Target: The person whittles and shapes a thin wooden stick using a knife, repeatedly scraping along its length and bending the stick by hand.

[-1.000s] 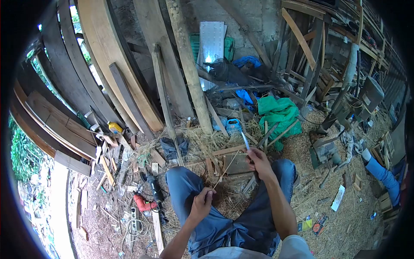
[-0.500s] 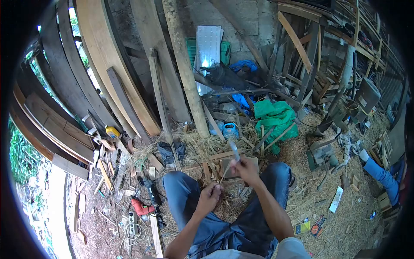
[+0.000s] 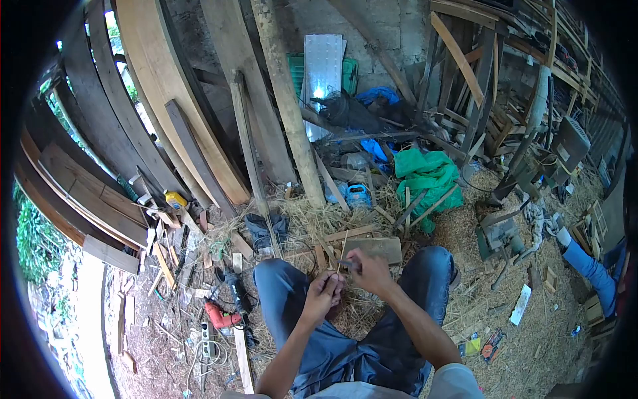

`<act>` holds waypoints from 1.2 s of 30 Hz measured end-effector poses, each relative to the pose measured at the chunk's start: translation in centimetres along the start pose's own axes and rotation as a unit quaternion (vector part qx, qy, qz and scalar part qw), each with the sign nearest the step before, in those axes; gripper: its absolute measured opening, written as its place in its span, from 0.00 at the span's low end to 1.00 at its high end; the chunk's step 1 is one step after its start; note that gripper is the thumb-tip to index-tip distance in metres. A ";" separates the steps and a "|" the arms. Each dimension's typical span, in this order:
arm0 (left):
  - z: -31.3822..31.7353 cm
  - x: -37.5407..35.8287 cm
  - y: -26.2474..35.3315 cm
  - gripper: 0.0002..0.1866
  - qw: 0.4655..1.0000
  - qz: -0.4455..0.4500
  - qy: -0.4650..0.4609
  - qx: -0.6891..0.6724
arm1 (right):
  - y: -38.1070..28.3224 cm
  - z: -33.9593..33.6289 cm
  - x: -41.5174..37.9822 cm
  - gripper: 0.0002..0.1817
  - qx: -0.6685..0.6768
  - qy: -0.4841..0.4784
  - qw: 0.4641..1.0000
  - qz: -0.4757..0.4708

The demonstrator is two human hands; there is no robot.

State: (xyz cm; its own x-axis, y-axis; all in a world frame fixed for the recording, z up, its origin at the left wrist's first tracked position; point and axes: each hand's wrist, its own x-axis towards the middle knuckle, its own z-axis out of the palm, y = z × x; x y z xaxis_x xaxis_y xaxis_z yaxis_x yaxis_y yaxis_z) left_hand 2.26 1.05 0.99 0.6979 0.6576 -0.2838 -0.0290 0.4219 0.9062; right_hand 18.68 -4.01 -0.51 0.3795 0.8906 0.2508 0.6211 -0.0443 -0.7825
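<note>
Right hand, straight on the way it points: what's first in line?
Probably the left hand: the right hand points left toward it, the two nearly touching over a thin strip. Depth is unclear.

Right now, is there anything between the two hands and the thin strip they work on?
Nothing visible. The left hand pinches the thin strip directly, and the right hand meets it at the same spot with a knife, its blade mostly hidden.

Thin pale straw strip (image 3: 343, 247), upright, pinched between both hands' fingertips.
</note>
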 end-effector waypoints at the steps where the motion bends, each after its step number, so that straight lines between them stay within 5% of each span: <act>1: 0.1 0.1 -0.2 0.09 1.000 0.013 -0.006 0.017 | -0.7 0.1 0.0 0.14 -0.063 -0.046 0.997 0.012; 6: 1.4 -0.3 -0.8 0.09 0.999 0.018 -0.022 0.035 | 2.5 2.9 -0.2 0.09 -0.155 -0.057 0.986 -0.006; 8: 1.7 -0.8 -0.9 0.09 0.999 0.002 -0.031 0.026 | 0.6 1.1 0.9 0.10 -0.140 0.001 0.985 0.103; 12: 1.9 -1.0 -1.6 0.09 0.999 0.016 -0.036 0.013 | 0.9 0.7 0.5 0.11 -0.145 -0.014 0.984 0.100; 14: 1.6 -0.7 -1.6 0.09 0.998 0.029 -0.003 0.062 | 1.7 1.8 -0.6 0.11 -0.188 -0.060 0.979 -0.048; 15: 1.4 -0.7 -1.6 0.09 0.998 0.028 0.000 0.062 | 1.7 1.8 -0.4 0.11 -0.186 -0.062 0.979 -0.049; 20: 1.9 -1.9 -1.3 0.10 0.995 0.023 -0.033 0.095 | 2.6 0.7 1.7 0.20 -0.177 0.052 0.980 0.080; 21: 1.9 -1.9 -1.5 0.10 0.995 0.024 -0.033 0.095 | 2.5 0.5 1.7 0.09 -0.165 0.038 0.982 0.079; 22: 1.8 -1.8 -1.8 0.10 0.996 0.027 -0.026 0.083 | 2.4 0.9 1.3 0.09 -0.166 0.040 0.982 0.078; 24: 1.6 -1.1 -2.2 0.10 0.997 0.031 -0.019 0.069 | 2.4 1.9 -0.1 0.09 -0.214 -0.050 0.972 -0.085; 25: 1.5 -0.8 -2.4 0.10 0.991 0.070 -0.004 0.118 | 3.2 2.1 0.0 0.09 -0.215 -0.050 0.971 -0.087; 31: 0.8 -1.4 -1.9 0.10 0.980 0.060 0.003 0.187 | 3.6 0.0 1.8 0.07 -0.174 0.002 0.984 0.049; 36: 0.9 -1.2 -2.5 0.10 0.978 0.081 0.010 0.192 | 2.9 1.1 0.5 0.08 -0.213 -0.015 0.977 0.019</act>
State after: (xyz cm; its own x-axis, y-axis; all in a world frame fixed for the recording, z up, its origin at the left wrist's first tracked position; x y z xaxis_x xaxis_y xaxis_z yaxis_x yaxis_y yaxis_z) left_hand 2.20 -1.35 -0.63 0.6918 0.7103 -0.1298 0.1366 0.0478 0.9895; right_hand 19.96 -3.16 -3.27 0.3905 0.8976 0.2045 0.8391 -0.2556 -0.4802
